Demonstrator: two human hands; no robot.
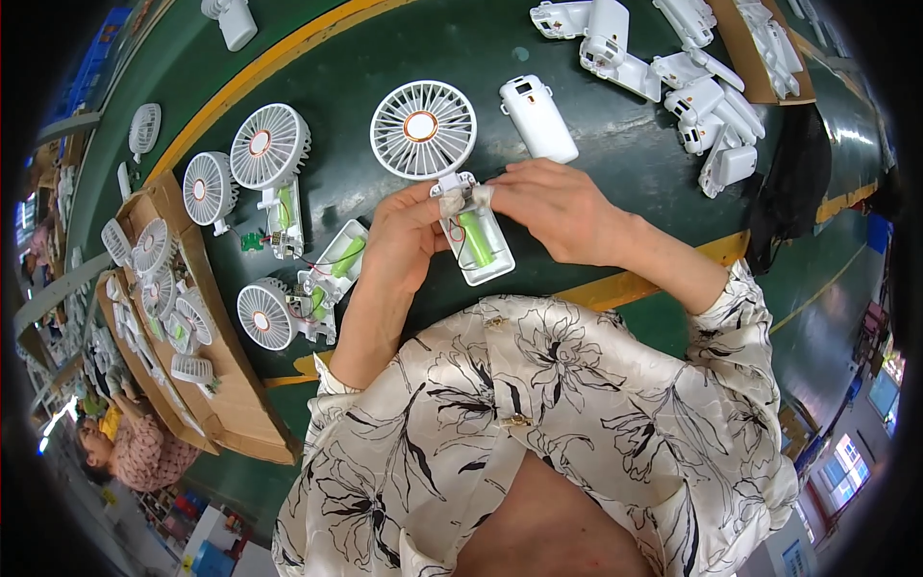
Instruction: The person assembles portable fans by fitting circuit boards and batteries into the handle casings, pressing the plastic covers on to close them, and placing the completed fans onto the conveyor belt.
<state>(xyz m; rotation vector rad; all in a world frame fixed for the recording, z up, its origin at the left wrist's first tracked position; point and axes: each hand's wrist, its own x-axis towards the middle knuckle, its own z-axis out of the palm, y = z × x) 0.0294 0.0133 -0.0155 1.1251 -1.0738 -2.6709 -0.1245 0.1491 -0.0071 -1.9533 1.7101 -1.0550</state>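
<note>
A small white handheld fan (423, 130) lies face up before me, its handle open to show a green battery cell (475, 240) and a thin red wire inside the white handle shell (492, 274). My left hand (402, 226) pinches the fan's neck from the left. From the right, my right hand (558, 212) presses its thumb and fingertips at the same spot. Both thumbs and some fingertips wear whitish coverings. The small parts under the fingertips are hidden. Just beyond my right hand rests a loose white handle cover (538, 117).
To the left lie several opened fans (269, 149) with wires and green cells. A cardboard box (245, 413) of fans stands at the table's left. White shells (702, 101) are heaped at the far right beside another carton (784, 91). A person (149, 452) sits at lower left.
</note>
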